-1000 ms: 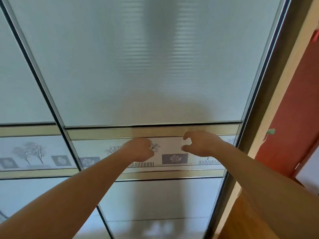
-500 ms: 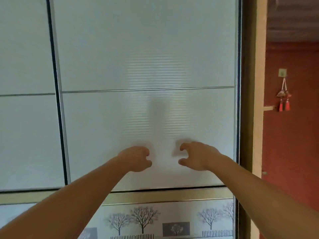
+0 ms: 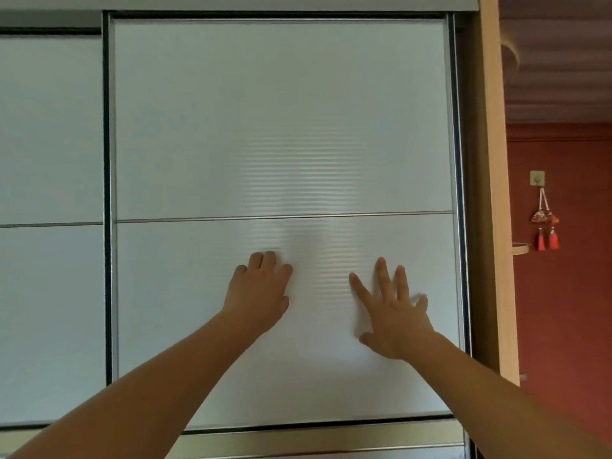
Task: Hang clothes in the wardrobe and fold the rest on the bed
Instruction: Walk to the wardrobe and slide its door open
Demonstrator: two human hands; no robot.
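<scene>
Wardrobe door [image 3: 281, 127] closed, tight against right frame [image 3: 490, 193]. Left hand [image 3: 258, 294] flat on it, fingers together; right hand [image 3: 395, 314] flat, fingers spread. Likely opening step. Next: steady leftward slide. Clothes not in sight.

Home, likely a bedroom: frosted sliding wardrobe doors [image 3: 281, 127] in metal frames are filling the view. A tasselled ornament [image 3: 544, 226] is hanging from a hook [image 3: 537, 178] on the red wall [image 3: 563, 326] beside it.
</scene>
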